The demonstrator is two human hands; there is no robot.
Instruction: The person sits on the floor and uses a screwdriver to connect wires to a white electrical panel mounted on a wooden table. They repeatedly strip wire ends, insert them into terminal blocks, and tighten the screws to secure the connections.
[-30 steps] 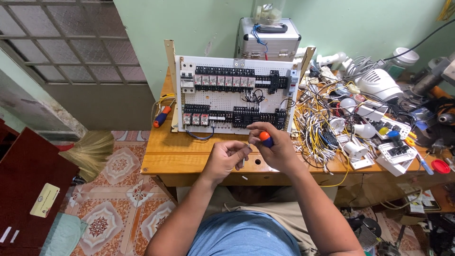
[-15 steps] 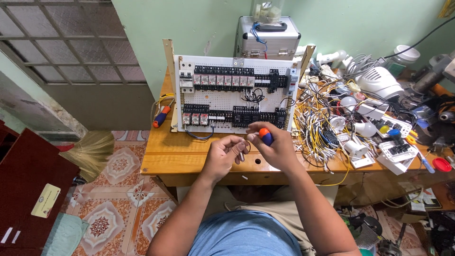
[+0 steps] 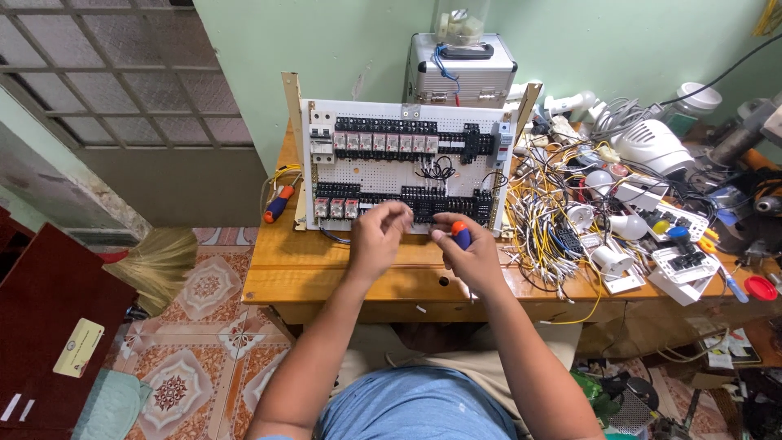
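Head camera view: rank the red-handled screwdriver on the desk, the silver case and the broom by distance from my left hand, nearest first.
From the left hand:
1. Red-handled screwdriver, left of the panel on the desk.
2. Silver case, behind the panel against the wall.
3. Broom, on the floor, far left.

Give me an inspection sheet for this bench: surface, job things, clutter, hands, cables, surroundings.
Surface: wooden table, bare strip at the front.
Job's things: upright wiring panel with rows of black terminal blocks; screwdriver with blue and orange handle.
Clutter: bulbs, white switch plates and parts at the right; second screwdriver left of the panel.
Hands: left hand at the panel's lower edge; right hand holds the screwdriver.
Cables: loose wire heap right of the panel.
Surroundings: green wall, metal case behind the panel, broom on tiled floor.
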